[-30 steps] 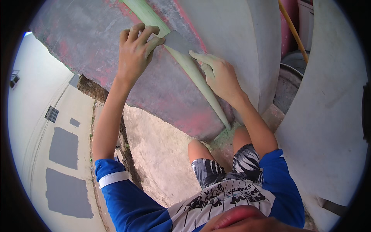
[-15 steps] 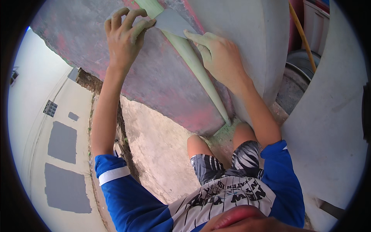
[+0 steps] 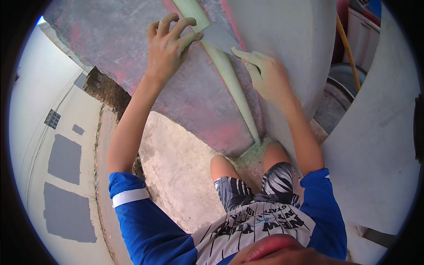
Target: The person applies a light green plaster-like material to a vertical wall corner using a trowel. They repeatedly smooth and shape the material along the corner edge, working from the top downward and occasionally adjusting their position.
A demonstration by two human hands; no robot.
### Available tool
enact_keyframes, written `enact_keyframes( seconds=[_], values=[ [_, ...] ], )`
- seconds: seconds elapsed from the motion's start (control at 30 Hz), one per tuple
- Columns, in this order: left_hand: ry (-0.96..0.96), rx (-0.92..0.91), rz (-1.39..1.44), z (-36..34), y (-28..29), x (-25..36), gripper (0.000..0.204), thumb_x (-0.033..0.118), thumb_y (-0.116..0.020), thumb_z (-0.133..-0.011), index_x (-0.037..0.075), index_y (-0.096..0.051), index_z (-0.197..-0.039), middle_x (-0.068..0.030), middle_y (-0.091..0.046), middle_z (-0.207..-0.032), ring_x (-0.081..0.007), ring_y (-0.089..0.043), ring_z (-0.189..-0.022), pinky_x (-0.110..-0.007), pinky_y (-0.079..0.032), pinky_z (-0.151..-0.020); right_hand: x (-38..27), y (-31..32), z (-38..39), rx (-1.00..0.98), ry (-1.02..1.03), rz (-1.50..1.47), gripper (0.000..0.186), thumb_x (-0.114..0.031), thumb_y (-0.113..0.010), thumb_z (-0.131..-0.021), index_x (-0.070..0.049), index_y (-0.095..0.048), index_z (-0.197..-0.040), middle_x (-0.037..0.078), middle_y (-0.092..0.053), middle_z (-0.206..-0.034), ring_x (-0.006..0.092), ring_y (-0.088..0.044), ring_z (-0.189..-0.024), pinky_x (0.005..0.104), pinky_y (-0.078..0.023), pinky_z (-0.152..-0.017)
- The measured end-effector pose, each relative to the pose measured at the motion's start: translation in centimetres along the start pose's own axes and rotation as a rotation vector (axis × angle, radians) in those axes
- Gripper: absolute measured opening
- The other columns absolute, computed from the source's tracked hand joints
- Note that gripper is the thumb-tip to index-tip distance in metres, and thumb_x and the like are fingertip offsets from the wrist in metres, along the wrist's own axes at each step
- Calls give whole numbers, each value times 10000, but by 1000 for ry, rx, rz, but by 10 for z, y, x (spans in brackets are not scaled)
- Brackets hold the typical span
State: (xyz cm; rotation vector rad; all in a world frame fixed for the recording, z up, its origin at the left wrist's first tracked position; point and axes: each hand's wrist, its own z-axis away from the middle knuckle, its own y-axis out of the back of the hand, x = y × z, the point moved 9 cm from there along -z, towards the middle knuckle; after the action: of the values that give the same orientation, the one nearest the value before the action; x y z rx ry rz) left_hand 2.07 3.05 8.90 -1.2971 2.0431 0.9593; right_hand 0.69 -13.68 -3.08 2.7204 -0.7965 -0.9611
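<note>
A pale green rounded pole or pipe [image 3: 232, 84] runs slantwise along a rough grey and pink wall [image 3: 185, 92], tapering toward my knees in the picture. Across its upper part lies a thin, flat grey sheet [image 3: 219, 38], which looks like sandpaper. My left hand [image 3: 168, 53] pinches the sheet's left end between thumb and finger, its other fingers curled. At the sheet's opposite end, my right hand [image 3: 268, 79] grips the corner, index finger stretched along it. Pale dust coats the fingers of both hands.
A smooth grey curved surface [image 3: 282, 26] rises right of the pole. Farther right are a yellow stick [image 3: 348, 51], round metal basins [image 3: 335, 99] and a pale bin [image 3: 362, 37]. At left is a cream wall [image 3: 33, 150] with grey patches, and pale ground [image 3: 176, 163] lies below.
Both hands and the grey sheet have shifted right and slightly down in the picture, still across the pole. The view has also moved a little. Both grips stay the same.
</note>
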Motion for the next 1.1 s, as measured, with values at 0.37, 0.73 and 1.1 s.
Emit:
enact_keyframes(
  seconds=[0.37, 0.73, 1.1],
  values=[
    [90, 200, -71, -75, 30, -61, 76, 186, -822, -798, 135, -770, -820, -10, -674, -1158, -368, -553, -1212, -494, -411, -986, -14, 14, -69, 30, 29, -110, 374, -77, -544, -1029, -82, -672, -1381, 66, -733, -1008, 155, -627, -839, 297, -511, -818],
    [98, -230, 152, 83, 15, 53, 297, 151, -819, -708, 265, -773, -978, 62, -661, -1208, -204, -578, -1128, -453, -401, -956, -2, -51, 94, -261, -255, -201, 393, -71, -566, -1028, -68, -628, -1416, 166, -728, -1172, 326, -721, -952, 389, -556, -868],
    [411, -75, -43, 78, 51, -62, 477, 313, -713, -917, 339, -664, -1391, 28, -508, -1571, -224, -410, -1479, -449, -266, -1197, -86, -58, -46, 116, 46, 218, 411, -110, -623, -999, -159, -658, -1406, 168, -662, -836, 364, -651, -678, 438, -525, -642]
  ],
)
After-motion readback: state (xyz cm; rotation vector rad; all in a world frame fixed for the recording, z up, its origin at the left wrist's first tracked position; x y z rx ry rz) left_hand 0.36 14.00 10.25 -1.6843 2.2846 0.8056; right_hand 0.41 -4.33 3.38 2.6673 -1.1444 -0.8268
